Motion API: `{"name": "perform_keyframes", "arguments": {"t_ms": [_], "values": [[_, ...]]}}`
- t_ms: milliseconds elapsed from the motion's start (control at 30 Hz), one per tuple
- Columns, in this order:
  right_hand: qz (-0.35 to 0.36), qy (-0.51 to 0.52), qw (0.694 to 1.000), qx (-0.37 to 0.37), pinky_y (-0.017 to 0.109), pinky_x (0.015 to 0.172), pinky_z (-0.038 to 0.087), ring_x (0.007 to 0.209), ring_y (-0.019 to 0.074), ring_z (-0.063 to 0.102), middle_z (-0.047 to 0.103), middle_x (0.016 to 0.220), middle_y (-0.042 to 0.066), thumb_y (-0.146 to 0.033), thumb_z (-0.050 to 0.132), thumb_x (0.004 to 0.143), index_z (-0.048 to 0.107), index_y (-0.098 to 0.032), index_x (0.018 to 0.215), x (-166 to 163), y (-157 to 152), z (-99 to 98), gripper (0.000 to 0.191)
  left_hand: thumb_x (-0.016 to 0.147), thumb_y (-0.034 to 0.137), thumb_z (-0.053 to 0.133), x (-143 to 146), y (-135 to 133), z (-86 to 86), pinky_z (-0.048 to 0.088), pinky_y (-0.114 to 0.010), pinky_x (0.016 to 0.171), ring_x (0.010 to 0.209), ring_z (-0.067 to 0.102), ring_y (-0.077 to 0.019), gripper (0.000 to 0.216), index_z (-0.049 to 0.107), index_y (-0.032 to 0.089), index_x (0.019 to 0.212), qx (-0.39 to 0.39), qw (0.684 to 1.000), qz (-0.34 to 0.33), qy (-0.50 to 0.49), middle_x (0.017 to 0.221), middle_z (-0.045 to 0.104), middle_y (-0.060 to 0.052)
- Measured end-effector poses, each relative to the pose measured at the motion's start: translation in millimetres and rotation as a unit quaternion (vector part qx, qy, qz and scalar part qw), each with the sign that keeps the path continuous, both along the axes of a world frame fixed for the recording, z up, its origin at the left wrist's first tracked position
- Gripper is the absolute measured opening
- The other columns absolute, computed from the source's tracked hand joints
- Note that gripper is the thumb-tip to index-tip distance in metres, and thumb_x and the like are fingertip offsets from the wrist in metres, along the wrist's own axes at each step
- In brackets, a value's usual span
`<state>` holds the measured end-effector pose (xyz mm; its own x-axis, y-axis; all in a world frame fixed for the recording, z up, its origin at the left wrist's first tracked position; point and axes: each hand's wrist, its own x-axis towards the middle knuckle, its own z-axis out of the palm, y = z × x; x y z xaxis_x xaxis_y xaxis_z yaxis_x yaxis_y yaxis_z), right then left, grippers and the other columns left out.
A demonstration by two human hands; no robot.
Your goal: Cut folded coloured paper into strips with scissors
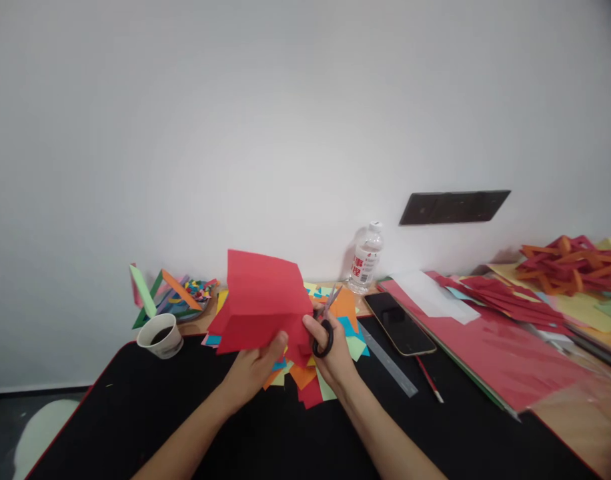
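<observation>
A folded sheet of red paper is held up above the table, its crease running across the middle. My left hand grips its lower edge, thumb on the near face and the other fingers hidden behind. At the paper's right end, my right hand is closed around black-handled scissors, with the blades slightly apart and pointing up and away. The right thumb also touches the red paper's edge. Beneath both hands lies a loose pile of coloured paper pieces, partly hidden by the red sheet.
A paper cup with dark liquid stands left, before a dish of coloured scraps. To the right are a water bottle, ruler, phone, pencil and red paper stack. A wall rises behind.
</observation>
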<state>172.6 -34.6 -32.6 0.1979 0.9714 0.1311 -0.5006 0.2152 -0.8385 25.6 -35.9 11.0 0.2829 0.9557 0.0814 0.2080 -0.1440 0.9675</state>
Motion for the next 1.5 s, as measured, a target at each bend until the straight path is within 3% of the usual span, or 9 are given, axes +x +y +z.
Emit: {"name": "perform_keyframes", "arguments": {"t_ms": [100,267,333,467,900,1100,1300,1400,1500], "values": [[0.008,-0.020,1.000,-0.011,0.031,0.066,0.049,0.066,0.0186,0.061,0.062,0.074,-0.001,-0.046,0.078,0.064,0.056,-0.022,0.094,3,4,-3.2,0.044,0.063,0.049,0.077,-30,2,-5.0,0.043,-0.046,0.097,0.117,0.054,-0.0370,0.062,0.063,0.023,0.117,-0.040,0.992,-0.087,-0.081,0.111,0.070,-0.012],[0.046,-0.080,0.996,-0.019,0.027,0.058,0.044,0.055,0.0139,0.052,0.055,0.061,-0.006,-0.039,0.085,0.054,0.063,-0.019,0.090,17,8,-6.5,0.048,0.057,0.069,0.069,-74,13,2.9,0.055,-0.040,0.079,0.102,0.064,-0.0337,0.083,0.056,0.022,0.124,-0.147,0.948,-0.038,-0.278,0.115,0.068,-0.014],[0.060,-0.099,0.993,-0.020,0.025,0.055,0.042,0.053,0.0124,0.049,0.052,0.058,-0.008,-0.035,0.088,0.048,0.064,-0.018,0.086,20,7,-5.1,0.047,0.064,0.052,0.076,-79,14,4.2,0.057,-0.034,0.071,0.085,0.070,-0.0269,0.067,0.059,0.019,0.119,-0.183,0.951,0.008,-0.248,0.100,0.073,-0.012],[0.083,-0.106,0.991,-0.020,0.028,0.058,0.045,0.056,0.0154,0.054,0.056,0.061,-0.004,-0.043,0.085,0.053,0.066,-0.018,0.084,19,4,-1.2,0.044,0.061,0.025,0.083,-69,8,-2.6,0.058,-0.031,0.059,0.061,0.070,-0.0206,0.053,0.062,0.013,0.107,-0.197,0.961,0.084,-0.174,0.077,0.075,-0.007],[-0.053,-0.108,0.991,-0.054,0.023,0.043,0.029,0.046,0.0099,0.038,0.044,0.053,-0.007,-0.043,0.080,0.057,0.059,-0.018,0.082,22,14,-10.0,0.041,0.062,0.036,0.080,-46,-12,-14.6,0.058,-0.033,0.061,0.064,0.071,-0.0232,0.051,0.069,0.013,0.106,-0.163,0.978,0.067,-0.110,0.066,0.074,-0.003],[-0.022,-0.154,0.987,-0.036,0.022,0.044,0.019,0.045,0.0074,0.026,0.033,0.050,-0.010,-0.035,0.081,0.057,0.062,-0.018,0.079,33,13,-3.2,0.034,0.056,0.026,0.083,-62,-1,2.5,0.049,-0.042,0.091,0.102,0.065,-0.0291,0.065,0.064,0.024,0.118,-0.112,0.992,-0.024,0.048,0.117,0.069,-0.010],[-0.004,-0.171,0.985,-0.010,0.022,0.044,0.023,0.044,0.0069,0.029,0.036,0.048,-0.011,-0.028,0.085,0.049,0.066,-0.016,0.074,28,11,-0.4,0.033,0.049,0.028,0.085,-31,2,19.3,0.038,-0.050,0.101,0.118,0.053,-0.0368,0.081,0.059,0.025,0.125,-0.050,0.982,-0.065,0.171,0.127,0.062,-0.013],[-0.063,-0.149,0.987,0.008,0.025,0.050,0.035,0.048,0.0105,0.042,0.046,0.054,-0.007,-0.032,0.083,0.054,0.065,-0.017,0.077,26,12,5.9,0.033,0.044,0.020,0.087,-10,11,16.1,0.047,-0.044,0.093,0.111,0.059,-0.0373,0.063,0.070,0.020,0.105,-0.072,0.993,-0.020,0.096,0.113,0.070,-0.012],[-0.167,-0.099,0.980,0.039,0.034,0.072,0.045,0.070,0.0184,0.058,0.058,0.071,-0.001,-0.044,0.067,0.073,0.059,-0.021,0.090,22,2,18.9,0.030,0.048,0.015,0.086,-5,25,8.0,0.057,-0.037,0.068,0.078,0.071,-0.0322,0.036,0.072,0.013,0.081,-0.190,0.978,0.032,-0.084,0.079,0.076,-0.012]]}}
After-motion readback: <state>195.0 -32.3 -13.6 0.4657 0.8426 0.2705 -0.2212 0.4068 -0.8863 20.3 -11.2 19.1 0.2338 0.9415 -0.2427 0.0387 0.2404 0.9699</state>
